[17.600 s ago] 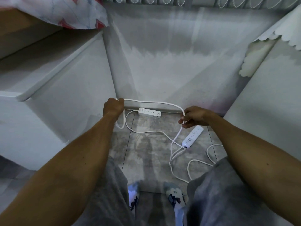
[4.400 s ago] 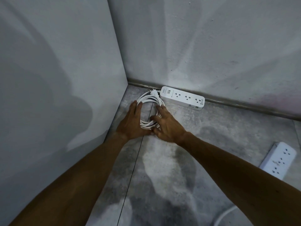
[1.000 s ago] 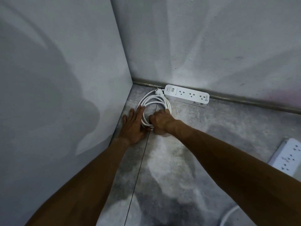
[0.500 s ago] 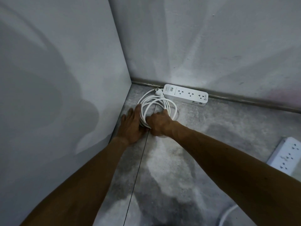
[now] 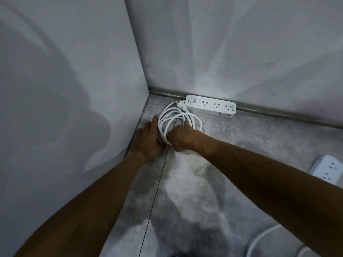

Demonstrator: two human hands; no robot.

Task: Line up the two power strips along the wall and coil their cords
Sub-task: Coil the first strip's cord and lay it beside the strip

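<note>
Down at your nine o'clock a smooth, matt white panel [image 5: 65,89] rises from the floor [image 5: 204,201] and meets the back wall [image 5: 241,43] in a corner near twelve. Your left grip [image 5: 150,139] lies released and flat on the floor just beside that panel. Its fingers are straight and point toward twelve, and its inner edge touches the nine o'clock side of the coiled cord [image 5: 164,117]. That cord is round, glossy and white, wound in several loose loops that lie flat in the corner.

Your right grip [image 5: 181,137] is clenched round the strands at the coil's six o'clock end, with the forefinger [image 5: 186,124] stretched toward twelve inside the loops.

At the coil's one o'clock, the first power strip [image 5: 211,106] lies flat with its long side against the dark skirting [image 5: 278,114] at the foot of the back wall. It is a white plastic bar with rounded corners and three sockets facing up. The cord joins it at its nine o'clock end.

The second power strip [image 5: 326,169] sits well apart at your three o'clock, angled off the wall, cut by the edge of view and partly behind your right forearm. A loose white cord [image 5: 259,240] curves over the floor at five o'clock.

The floor is mottled grey tile, and a thin dark joint [image 5: 157,182] runs from six toward the coil.
</note>
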